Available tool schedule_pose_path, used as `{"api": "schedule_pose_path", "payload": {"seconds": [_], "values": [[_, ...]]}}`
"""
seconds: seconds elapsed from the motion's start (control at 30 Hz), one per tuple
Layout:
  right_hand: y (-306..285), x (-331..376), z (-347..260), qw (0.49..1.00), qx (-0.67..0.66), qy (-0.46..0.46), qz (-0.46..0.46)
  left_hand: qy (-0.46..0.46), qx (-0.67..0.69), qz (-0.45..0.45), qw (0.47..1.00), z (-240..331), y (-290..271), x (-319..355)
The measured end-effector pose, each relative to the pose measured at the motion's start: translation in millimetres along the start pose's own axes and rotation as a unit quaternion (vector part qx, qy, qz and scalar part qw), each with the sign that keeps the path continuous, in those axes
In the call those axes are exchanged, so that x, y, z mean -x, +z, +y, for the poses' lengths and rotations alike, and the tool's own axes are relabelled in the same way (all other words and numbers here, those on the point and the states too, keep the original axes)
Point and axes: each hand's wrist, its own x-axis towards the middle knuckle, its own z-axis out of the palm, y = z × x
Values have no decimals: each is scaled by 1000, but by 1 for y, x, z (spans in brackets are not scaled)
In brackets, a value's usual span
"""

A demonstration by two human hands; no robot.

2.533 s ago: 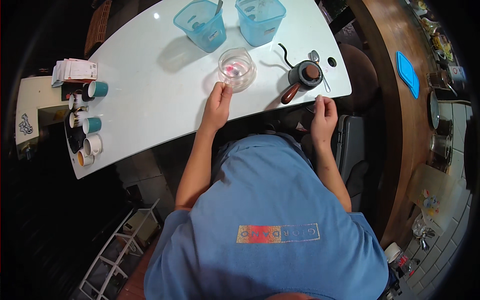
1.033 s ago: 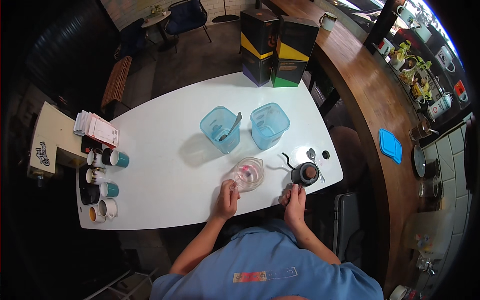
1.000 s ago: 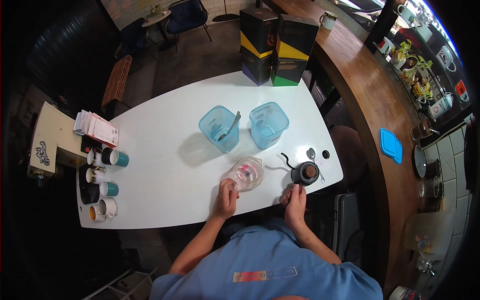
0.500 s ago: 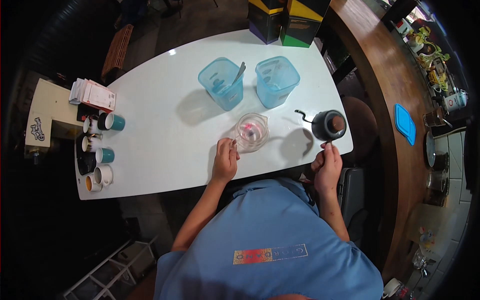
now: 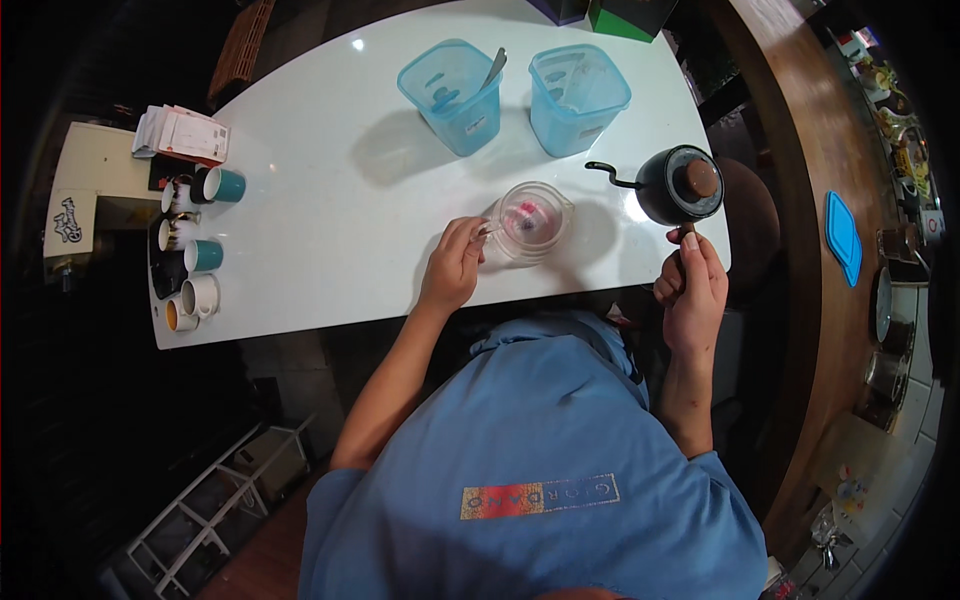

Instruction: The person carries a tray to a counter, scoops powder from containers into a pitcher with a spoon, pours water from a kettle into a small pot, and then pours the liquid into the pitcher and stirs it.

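Observation:
My left hand (image 5: 452,268) is closed round the handle of a clear glass jug (image 5: 545,250), near the table's front edge. Pinkish-red marks show through the glass; whether its base touches the table, I cannot tell. My right hand (image 5: 694,290) grips the handle of a small black gooseneck kettle (image 5: 656,190) with a brown knob on its lid. The kettle is held up over the table's right end, its thin curved spout pointing left toward the jug, apart from it. Beyond the jug stand two translucent blue tubs, the left tub (image 5: 470,128) with a spoon-like metal utensil (image 5: 495,66) and the right tub (image 5: 570,130).
Several cups, including a teal cup (image 5: 204,256) and a white mug (image 5: 201,296), line the white table's (image 5: 330,240) left end, near a stack of papers (image 5: 190,134). Dark boxes (image 5: 630,18) stand at the far edge. A blue lid (image 5: 843,238) lies on the wooden counter (image 5: 800,130).
My right hand has lifted the kettle, which looks larger and closer. The jug has turned slightly clockwise in my left hand. The whole view has shifted, putting the table higher in the picture.

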Motion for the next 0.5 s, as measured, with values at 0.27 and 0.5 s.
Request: {"api": "schedule_pose_path", "payload": {"seconds": [0.27,0.5], "values": [[8,11,-5,998,37,12,-50,-25,1,2,1000,3,-1,0],[13,14,-4,996,65,-6,-53,-49,-11,-3,999,0,1,1]]}}
